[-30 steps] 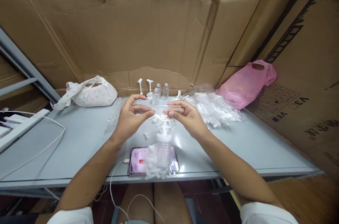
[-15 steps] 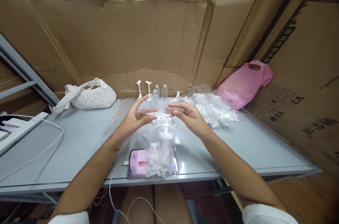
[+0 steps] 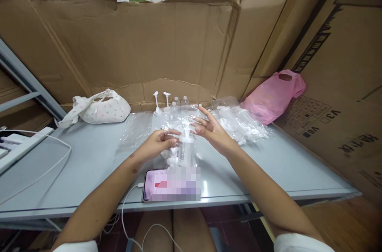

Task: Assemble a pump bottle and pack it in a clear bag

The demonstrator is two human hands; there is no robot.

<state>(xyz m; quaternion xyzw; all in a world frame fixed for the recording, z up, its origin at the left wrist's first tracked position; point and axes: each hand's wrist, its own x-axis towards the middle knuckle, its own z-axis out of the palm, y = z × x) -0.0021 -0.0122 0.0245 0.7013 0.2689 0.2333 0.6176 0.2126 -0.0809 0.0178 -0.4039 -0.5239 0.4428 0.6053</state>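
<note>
In the middle of the table a clear plastic bag (image 3: 187, 152) holds white pump-head pieces and what looks like a clear bottle. My left hand (image 3: 159, 143) is at the bag's left side, thumb and fingers closed on its film. On the other side my right hand (image 3: 212, 130) has its fingers apart, close against the upper right of the bag. Behind the bag stand two white pump heads (image 3: 156, 103) and small clear bottles (image 3: 185, 101), partly hidden by the film.
A phone (image 3: 155, 192) on a white cable lies at the table's front edge. Another clear bag of white parts (image 3: 241, 123) rests to the right, beside a pink bag (image 3: 274, 95). At left are a patterned cloth pouch (image 3: 104, 109) and a power strip (image 3: 26, 148). Cardboard (image 3: 128, 49) walls the back.
The bag has moved away from me, off much of the phone, and its upper film now stands before the bottles. My left hand came down and closed; my right hand's fingers spread.
</note>
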